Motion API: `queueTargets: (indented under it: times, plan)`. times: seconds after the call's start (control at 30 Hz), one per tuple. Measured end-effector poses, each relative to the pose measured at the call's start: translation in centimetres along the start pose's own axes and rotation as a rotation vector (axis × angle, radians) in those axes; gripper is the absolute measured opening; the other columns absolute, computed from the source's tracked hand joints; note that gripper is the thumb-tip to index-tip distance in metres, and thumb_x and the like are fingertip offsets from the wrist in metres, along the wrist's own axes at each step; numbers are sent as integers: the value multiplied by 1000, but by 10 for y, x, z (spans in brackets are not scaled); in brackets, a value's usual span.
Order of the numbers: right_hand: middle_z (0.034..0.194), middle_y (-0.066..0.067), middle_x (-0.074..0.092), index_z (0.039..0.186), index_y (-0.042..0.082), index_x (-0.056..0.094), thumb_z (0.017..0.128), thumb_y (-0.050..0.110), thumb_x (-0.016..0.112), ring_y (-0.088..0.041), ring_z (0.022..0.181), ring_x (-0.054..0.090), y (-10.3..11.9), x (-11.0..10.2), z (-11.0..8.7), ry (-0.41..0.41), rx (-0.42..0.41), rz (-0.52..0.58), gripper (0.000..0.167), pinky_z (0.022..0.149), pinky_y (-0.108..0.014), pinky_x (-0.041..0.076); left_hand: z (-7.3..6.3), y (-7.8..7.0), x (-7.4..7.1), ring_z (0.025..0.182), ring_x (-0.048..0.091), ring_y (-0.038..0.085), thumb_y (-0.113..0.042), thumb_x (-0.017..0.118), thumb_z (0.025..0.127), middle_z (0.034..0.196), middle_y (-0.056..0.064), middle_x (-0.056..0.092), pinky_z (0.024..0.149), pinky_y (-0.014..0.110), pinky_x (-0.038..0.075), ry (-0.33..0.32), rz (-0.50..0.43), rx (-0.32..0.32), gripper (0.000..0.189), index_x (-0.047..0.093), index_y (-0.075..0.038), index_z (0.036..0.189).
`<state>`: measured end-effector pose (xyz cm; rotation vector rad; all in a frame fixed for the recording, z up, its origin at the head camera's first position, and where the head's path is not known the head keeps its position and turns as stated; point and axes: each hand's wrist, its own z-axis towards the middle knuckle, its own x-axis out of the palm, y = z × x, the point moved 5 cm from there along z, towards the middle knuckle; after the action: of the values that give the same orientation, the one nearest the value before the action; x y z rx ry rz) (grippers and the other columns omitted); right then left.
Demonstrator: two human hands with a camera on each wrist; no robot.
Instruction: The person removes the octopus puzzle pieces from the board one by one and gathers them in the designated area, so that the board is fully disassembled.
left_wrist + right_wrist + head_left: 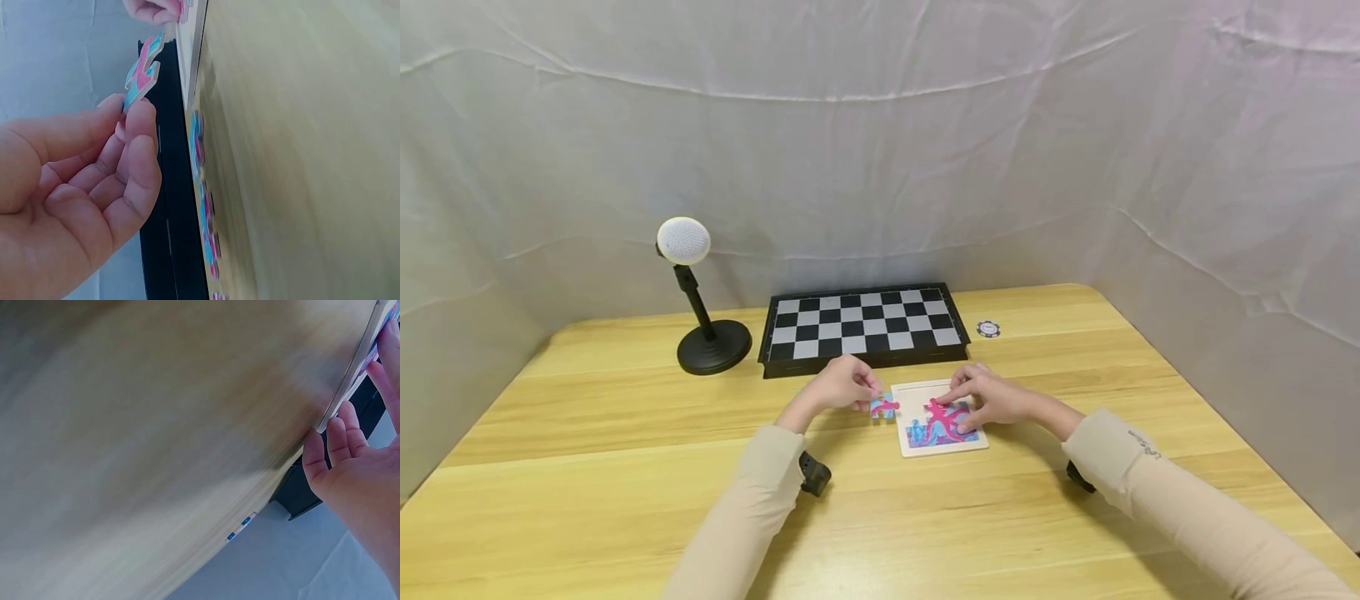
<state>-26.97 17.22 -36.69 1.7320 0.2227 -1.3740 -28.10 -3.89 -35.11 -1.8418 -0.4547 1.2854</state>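
My left hand (844, 385) pinches a blue and pink jigsaw piece (884, 407) between thumb and fingertips. In the left wrist view the piece (144, 72) is held up in front of the black board. The piece is just left of a pale wooden puzzle tray (904, 429), whose lower part is filled with joined pieces showing a pink octopus (942, 421). My right hand (992, 398) lies over the tray's right side, its thumb and index finger spread and touching the picture. The right wrist view shows other fingers (337, 440) along the tray's edge.
Loose jigsaw pieces (208, 219) lie on the table near my left hand, hidden behind it from above. A black-framed checkerboard (767, 337) is behind the tray, with a poker chip (988, 329) to its right. A round-headed microphone-like stand (715, 346) stands at the left.
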Motion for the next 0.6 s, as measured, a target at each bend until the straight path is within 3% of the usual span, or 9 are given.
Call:
queueTargets:
  times: [0.6]
  plan:
    - [104, -6, 45, 111, 7, 63, 71, 25, 74, -24, 96, 36, 1, 0, -1, -5, -8, -7, 45, 76, -35, 35, -24, 25, -27, 58, 60, 20, 1, 60, 83, 68, 6, 62, 57, 29, 50, -10, -43, -26, 5, 64, 3, 80]
